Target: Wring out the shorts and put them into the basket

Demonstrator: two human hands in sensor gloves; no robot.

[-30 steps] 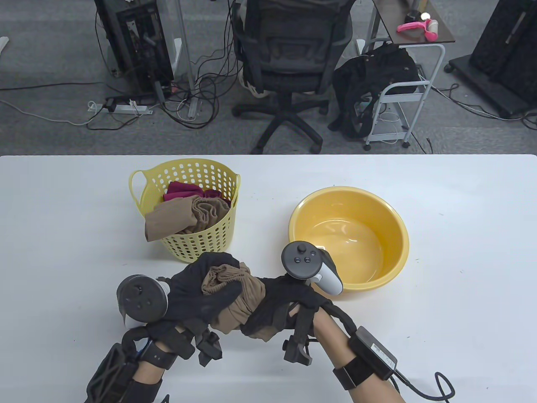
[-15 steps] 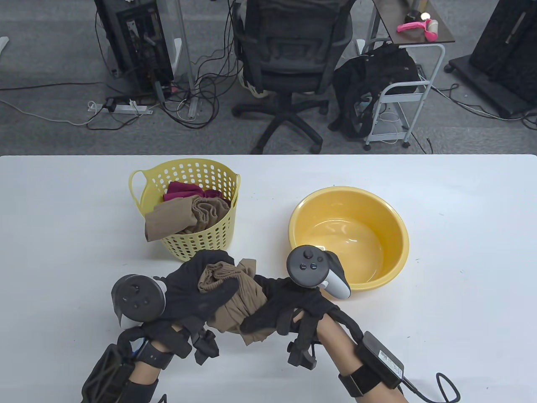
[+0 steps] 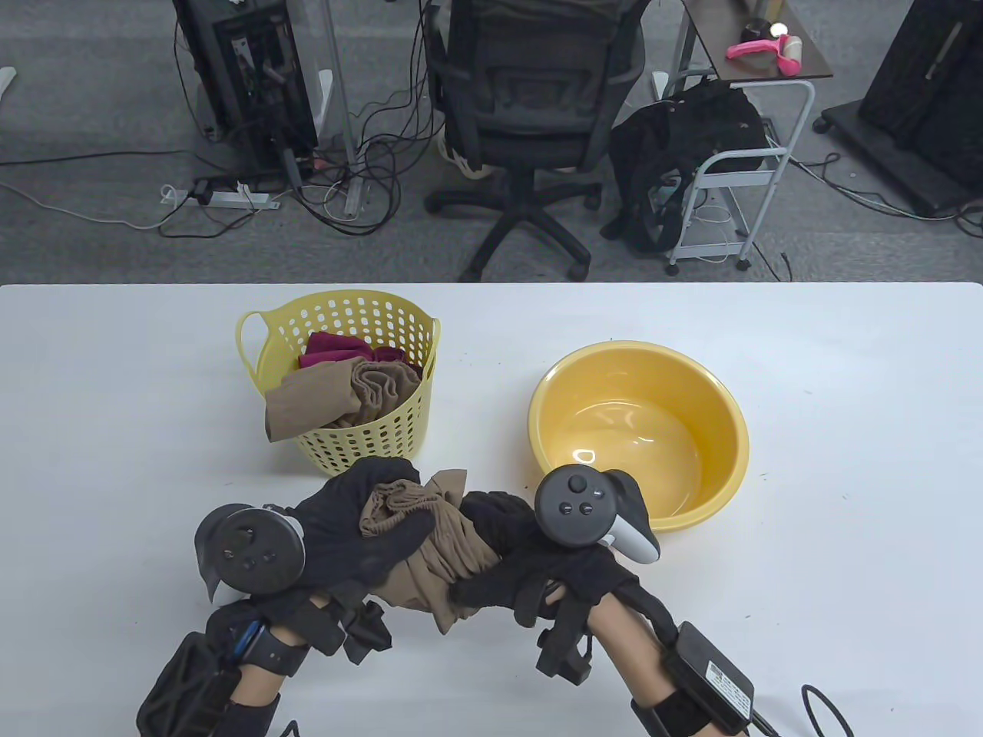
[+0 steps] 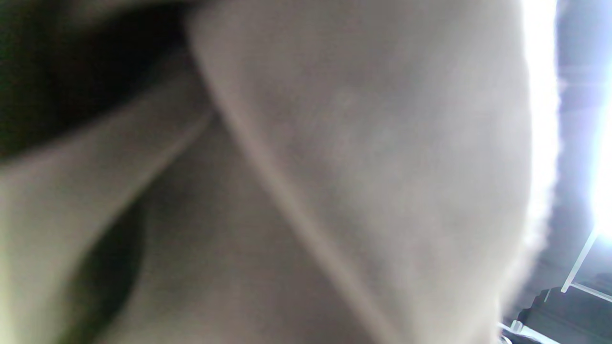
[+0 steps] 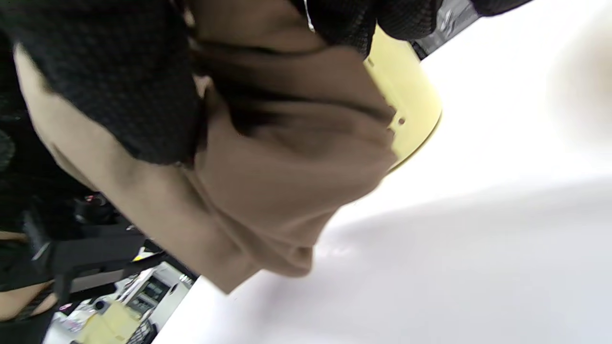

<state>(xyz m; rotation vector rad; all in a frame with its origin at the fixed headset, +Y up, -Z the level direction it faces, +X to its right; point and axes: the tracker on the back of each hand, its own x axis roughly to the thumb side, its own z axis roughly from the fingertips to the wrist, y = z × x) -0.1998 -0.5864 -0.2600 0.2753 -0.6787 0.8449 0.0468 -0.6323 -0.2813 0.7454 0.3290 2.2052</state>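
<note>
Wring step in hand, I'd say. Both my hands are clenched on the tan shorts [image 3: 438,549], held above the table [image 3: 845,461] at the near edge, between the two vessels. Left hand [image 3: 361,530] wraps the upper bunched end, right hand [image 3: 530,564] grips the lower end, a loose tail of fabric hanging out below between them. Hands sit close together with the cloth bunched thick between: reads as a twisting grip, opposite ends so each wrist can turn against the other.

Yellow basket [image 3: 342,307] is just beyond the left hand, already holding tan and maroon garments, one draped over its near rim. Yellow basin [image 3: 722,461] is just beyond my right hand; the shorts are beside it, not over it, so any drips would land on the table.

Left wrist view is all blurred fabric, nothing usable. Right wrist view shows cloth in the gloved fingers [image 5: 119,86] and hanging clear of the table.

Writing: a label on the box [image 3: 722,679] strapped to my right forearm, too small to read. No brands legible.
</note>
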